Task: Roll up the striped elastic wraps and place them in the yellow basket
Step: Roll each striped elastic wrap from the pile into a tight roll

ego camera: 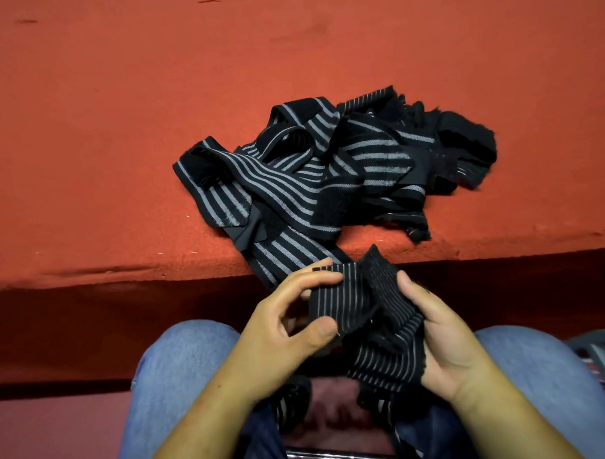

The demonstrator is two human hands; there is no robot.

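- Your left hand (291, 329) and right hand (442, 341) both grip one striped wrap (362, 306) above your lap.
- More striped wraps (312, 167) lie heaped on the red table (119, 132).

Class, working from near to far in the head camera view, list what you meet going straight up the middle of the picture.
Jeans-clad knees → left hand and right hand gripping a striped wrap → red table edge → pile of striped wraps → bare red tabletop.

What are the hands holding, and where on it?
Both hold one striped wrap: left hand pinches its folded end, right hand cups the opposite side.
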